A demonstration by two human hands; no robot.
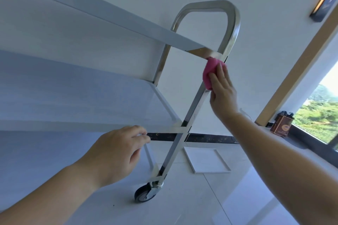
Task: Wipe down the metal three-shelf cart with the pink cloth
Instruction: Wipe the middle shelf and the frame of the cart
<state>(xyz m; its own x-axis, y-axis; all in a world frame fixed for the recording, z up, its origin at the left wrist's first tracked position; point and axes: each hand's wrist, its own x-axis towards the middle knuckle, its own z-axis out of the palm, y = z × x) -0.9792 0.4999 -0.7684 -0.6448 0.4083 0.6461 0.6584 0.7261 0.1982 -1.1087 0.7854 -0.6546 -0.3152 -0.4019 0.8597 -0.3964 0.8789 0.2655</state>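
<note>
At the near end of the cart (102,97), seen from your head camera, your right hand (222,95) presses the pink cloth (210,70) against the upright post (199,97), just under the corner of the top shelf (128,23). Your fingers lie fairly straight over the bunched cloth, flattening it to the metal rather than pinching it. Your left hand (117,153) has its fingers curled over the front edge of the middle shelf (91,100), holding the cart steady as far as I can judge.

How much has been wiped I cannot tell; the shelves and handle (210,5) shine evenly, with no clear wet or dry line. You are working high on this post, so I judge that its lower length down to the wheel (144,194), the bottom shelf and the far posts may remain.
</note>
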